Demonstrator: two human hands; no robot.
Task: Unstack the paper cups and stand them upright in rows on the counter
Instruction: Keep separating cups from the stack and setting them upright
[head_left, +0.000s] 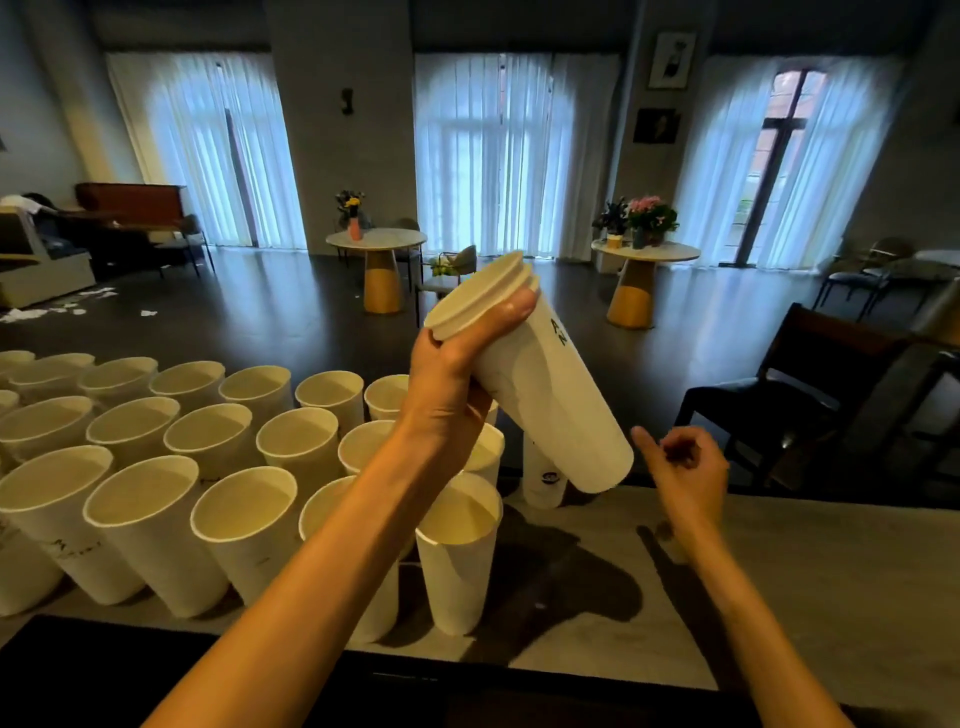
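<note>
We see through one wide-angle camera worn on the head, facing forward and down over the counter (779, 561). The counter's near edge lies close beneath us; beyond its far edge the room stretches toward curtained windows (498, 150), bending at the picture's edges.

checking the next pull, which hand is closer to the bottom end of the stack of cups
Right. The right hand hangs open beside the lower end of the stack of cups, not touching it. The left hand grips the stack up by the rims, at the far end.
</note>
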